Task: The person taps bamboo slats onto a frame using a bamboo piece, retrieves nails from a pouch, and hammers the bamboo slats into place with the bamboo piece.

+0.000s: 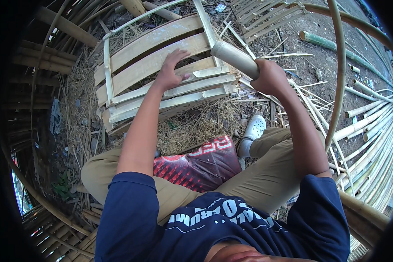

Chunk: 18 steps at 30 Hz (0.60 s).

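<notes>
In front of me stands a slatted crate of pale split bamboo and wooden boards (148, 52), with gaps between its slats. My left hand (171, 72) lies over its near slats, fingers spread and holding nothing. My right hand (270, 76) is wrapped round one end of a short, thick bamboo piece (236, 59). The far end of that piece is over the crate's right end, by an upright strip (205, 22). Whether the two touch, I cannot tell.
A printed red sack (201, 163) lies between my legs, near my white clog (255, 126). Cut bamboo poles (371, 135) are piled at the right, beside a curved pole (337, 78). Another slatted bamboo piece (266, 19) lies at the back. Straw and split strips litter the ground.
</notes>
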Each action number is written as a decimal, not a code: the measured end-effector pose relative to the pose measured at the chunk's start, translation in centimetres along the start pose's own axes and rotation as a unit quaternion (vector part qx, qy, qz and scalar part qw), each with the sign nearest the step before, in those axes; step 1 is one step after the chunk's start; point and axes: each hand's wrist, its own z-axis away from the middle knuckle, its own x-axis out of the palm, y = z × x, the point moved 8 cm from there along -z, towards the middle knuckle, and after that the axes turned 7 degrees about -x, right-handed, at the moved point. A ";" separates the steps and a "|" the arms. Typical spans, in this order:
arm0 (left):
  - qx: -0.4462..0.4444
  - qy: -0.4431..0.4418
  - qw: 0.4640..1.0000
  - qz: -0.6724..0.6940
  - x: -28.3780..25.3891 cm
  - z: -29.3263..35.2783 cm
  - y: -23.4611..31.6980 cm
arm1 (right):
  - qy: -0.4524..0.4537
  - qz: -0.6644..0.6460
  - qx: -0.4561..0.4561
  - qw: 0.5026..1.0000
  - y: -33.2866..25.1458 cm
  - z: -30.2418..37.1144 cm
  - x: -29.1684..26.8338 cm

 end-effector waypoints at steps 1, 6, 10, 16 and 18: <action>0.009 0.040 0.999 -0.027 -0.5 0.4 0.4 | -0.001 -0.009 -0.005 1.000 -0.2 0.3 0.0; 0.014 -0.026 0.991 -0.131 0.3 0.1 -1.0 | -0.058 0.022 -0.001 0.998 0.1 -0.3 1.1; 0.002 -0.032 0.990 -0.140 0.6 0.0 -1.4 | 0.002 -0.047 -0.006 0.999 0.9 -0.3 0.9; 0.000 -0.030 0.990 -0.138 0.3 0.3 -1.5 | 0.103 -0.324 -0.041 0.940 -1.0 0.6 -1.8; 0.002 -0.031 0.991 -0.133 0.5 0.5 -1.4 | 0.114 -0.149 0.000 0.982 -1.0 0.8 -2.6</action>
